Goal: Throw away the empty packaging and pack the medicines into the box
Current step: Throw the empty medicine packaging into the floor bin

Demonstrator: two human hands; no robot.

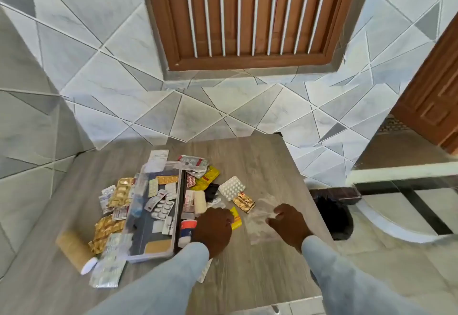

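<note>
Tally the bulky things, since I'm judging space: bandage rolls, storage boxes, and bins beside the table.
Bandage rolls: 2 (tan roll, white roll)
Storage box: 1
Bin: 1
Total: 4

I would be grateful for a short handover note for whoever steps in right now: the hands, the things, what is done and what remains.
Left hand: fingers curled down onto the loose packets right of the box; whether it grips one is hidden.
Right hand: fingers curled at a clear plastic wrapper, grip unclear.
Box: open on the table, a few blister strips already inside.
Left to pack: gold strips left of the box, white blister sheet, yellow packets, bandage roll.
Black-lined bin stands beside the table's right edge, for the empties.
</note>
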